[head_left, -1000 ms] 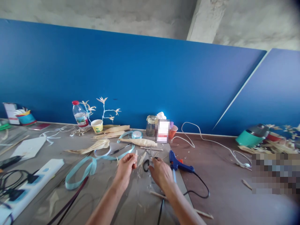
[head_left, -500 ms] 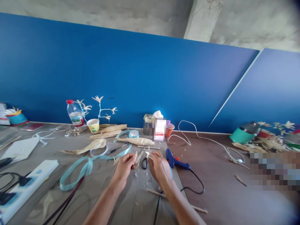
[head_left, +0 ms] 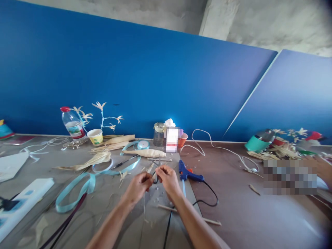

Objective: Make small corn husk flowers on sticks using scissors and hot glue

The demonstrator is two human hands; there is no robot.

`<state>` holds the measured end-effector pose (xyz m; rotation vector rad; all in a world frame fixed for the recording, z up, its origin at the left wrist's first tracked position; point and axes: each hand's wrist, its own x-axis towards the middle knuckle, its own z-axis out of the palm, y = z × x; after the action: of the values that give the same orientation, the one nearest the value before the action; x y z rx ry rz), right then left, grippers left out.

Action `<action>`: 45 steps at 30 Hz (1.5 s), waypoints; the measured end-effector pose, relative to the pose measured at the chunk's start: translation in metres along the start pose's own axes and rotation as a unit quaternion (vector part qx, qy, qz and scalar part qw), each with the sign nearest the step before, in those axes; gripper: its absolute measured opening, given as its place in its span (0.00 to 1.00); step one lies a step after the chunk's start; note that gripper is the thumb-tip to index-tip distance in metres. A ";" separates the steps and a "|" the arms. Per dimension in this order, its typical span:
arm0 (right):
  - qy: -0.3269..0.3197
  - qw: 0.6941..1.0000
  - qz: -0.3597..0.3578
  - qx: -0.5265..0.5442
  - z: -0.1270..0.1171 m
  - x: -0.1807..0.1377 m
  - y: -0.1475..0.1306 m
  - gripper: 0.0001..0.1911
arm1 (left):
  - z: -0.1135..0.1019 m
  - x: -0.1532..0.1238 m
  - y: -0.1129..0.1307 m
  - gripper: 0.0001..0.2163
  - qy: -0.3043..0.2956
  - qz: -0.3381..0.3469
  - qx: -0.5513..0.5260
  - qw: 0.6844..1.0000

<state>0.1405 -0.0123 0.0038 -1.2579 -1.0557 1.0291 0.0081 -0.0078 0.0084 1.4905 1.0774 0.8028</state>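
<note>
My left hand [head_left: 140, 185] is closed in a pinch on a small pale strip of corn husk [head_left: 154, 175]. Beside it, my right hand [head_left: 167, 178] has its fingertips pressed together at the strip's other end. Both hands hover over the grey table, almost touching. Scissors [head_left: 156, 180] with a black handle show partly between and behind the fingers. To the right of my right hand lies a blue glue gun [head_left: 190, 172]. Small husk scraps [head_left: 123, 176] are left of my left hand, and a long husk piece [head_left: 147, 153] lies beyond both hands.
Light blue ribbon [head_left: 75, 197] loops at the left near a white power strip [head_left: 28, 204]. Husk flowers stand by a yellow paper cup [head_left: 95, 137] and a bottle [head_left: 73, 124]. A thin stick [head_left: 212, 221] crosses the cable. At far right is another person's hand [head_left: 321, 169].
My hands have come together, the right one moving left to the strip. The view has turned slightly right, and another person's hand has appeared at the right edge.
</note>
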 end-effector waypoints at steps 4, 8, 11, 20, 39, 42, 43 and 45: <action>-0.012 0.998 0.016 0.055 -0.002 0.001 -0.002 0.10 | 0.000 0.000 -0.001 0.13 0.009 0.001 0.014 1.000; -0.101 0.993 0.014 0.054 -0.001 0.000 0.001 0.12 | -0.002 0.001 -0.005 0.15 0.032 0.015 0.036 0.999; -0.117 0.993 0.009 0.011 0.000 0.000 0.005 0.11 | -0.002 0.001 -0.008 0.16 0.045 0.024 0.046 0.998; -0.056 0.993 0.037 0.098 -0.007 0.006 0.007 0.14 | -0.012 -0.006 0.005 0.12 0.060 0.048 0.062 0.995; 0.033 0.999 -0.017 0.037 -0.014 0.010 0.002 0.13 | -0.043 0.009 -0.013 0.11 0.154 0.077 0.352 0.920; 0.038 0.998 -0.010 0.039 -0.013 0.008 -0.001 0.13 | -0.027 0.007 -0.011 0.10 0.088 0.045 0.401 0.911; 0.038 0.998 -0.008 0.040 -0.012 0.007 -0.002 0.13 | -0.022 0.006 -0.010 0.10 0.080 0.023 0.417 0.905; 0.037 0.999 -0.007 0.040 -0.012 0.006 -0.003 0.13 | -0.013 0.004 -0.007 0.09 0.060 -0.018 0.433 0.899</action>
<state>0.1531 -0.0086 0.0069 -1.2124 -0.9573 0.9977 -0.0039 0.0012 0.0039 2.1566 1.6749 0.3801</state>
